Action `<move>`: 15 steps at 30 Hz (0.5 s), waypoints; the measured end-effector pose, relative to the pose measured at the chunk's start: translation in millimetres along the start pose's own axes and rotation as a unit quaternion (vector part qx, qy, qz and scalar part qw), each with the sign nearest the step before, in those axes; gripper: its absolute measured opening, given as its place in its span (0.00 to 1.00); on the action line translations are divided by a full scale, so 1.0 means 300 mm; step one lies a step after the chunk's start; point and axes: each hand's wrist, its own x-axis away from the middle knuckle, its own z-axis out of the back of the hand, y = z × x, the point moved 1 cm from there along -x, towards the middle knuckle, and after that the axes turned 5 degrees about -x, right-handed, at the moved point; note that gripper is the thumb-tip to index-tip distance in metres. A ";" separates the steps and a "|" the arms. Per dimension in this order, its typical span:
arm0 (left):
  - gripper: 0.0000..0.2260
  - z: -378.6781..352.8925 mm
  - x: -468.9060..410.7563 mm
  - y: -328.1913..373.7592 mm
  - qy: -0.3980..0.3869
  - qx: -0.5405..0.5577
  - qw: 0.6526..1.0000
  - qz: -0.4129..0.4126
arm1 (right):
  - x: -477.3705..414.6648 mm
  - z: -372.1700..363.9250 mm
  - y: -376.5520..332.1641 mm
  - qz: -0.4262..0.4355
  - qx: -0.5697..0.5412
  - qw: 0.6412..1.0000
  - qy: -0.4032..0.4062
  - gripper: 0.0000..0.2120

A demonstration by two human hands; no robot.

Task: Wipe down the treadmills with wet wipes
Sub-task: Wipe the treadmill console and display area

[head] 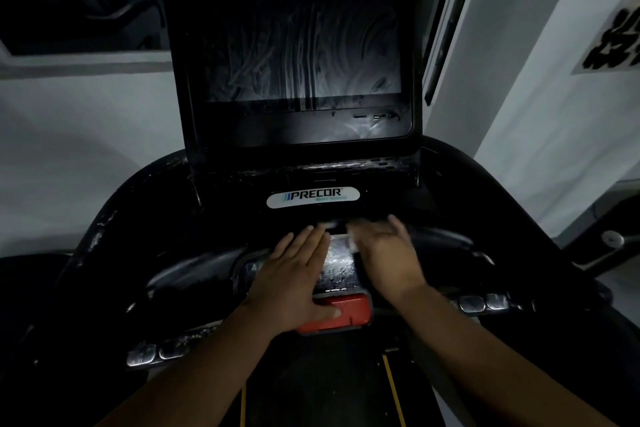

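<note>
My left hand [298,274] lies flat on the treadmill console [138,218], fingers straight and together pointing toward 12 o'clock, with the thumb reaching over the red stop button [349,314] at its 5 o'clock. At its 3 o'clock, just across a wet, shiny silver panel [337,267], my right hand [388,253] is smeared by motion blur. A pale scrap at its inner edge looks like the wet wipe [351,241], but I cannot tell whether the fingers grip it. At 12 o'clock from both hands sits the white Precor badge [313,197], and above it the dark screen [304,55], covered in streaks. Metal grip sensors [483,302] shine at 4 o'clock of the right hand. The belt [311,385] runs between my forearms at 6 o'clock.
</note>
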 end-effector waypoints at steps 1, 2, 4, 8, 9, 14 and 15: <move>0.56 -0.003 0.002 0.000 -0.002 0.000 1.000 0.002 | 0.021 0.024 0.055 -0.029 0.009 1.000 -0.001 0.20; 0.56 -0.006 0.001 0.005 0.003 0.000 1.000 0.008 | 0.032 0.047 0.086 -0.052 0.008 0.999 0.001 0.21; 0.55 -0.016 -0.003 0.017 0.015 -0.003 1.000 0.011 | 0.013 0.058 0.051 -0.066 0.010 0.998 -0.014 0.22; 0.54 -0.021 -0.003 0.017 0.029 -0.002 1.000 0.010 | -0.037 -0.032 -0.138 0.009 -0.011 1.000 0.018 0.19; 0.54 -0.018 -0.002 0.011 0.026 -0.001 1.000 0.008 | -0.038 -0.028 -0.132 0.020 -0.022 0.999 0.023 0.19; 0.55 -0.013 0.006 0.016 0.019 -0.002 1.000 0.014 | 0.044 0.076 0.128 -0.075 0.004 0.997 -0.005 0.24; 0.55 -0.013 0.001 0.021 0.023 0.000 1.000 0.017 | 0.044 0.082 0.134 -0.088 0.004 0.996 -0.003 0.24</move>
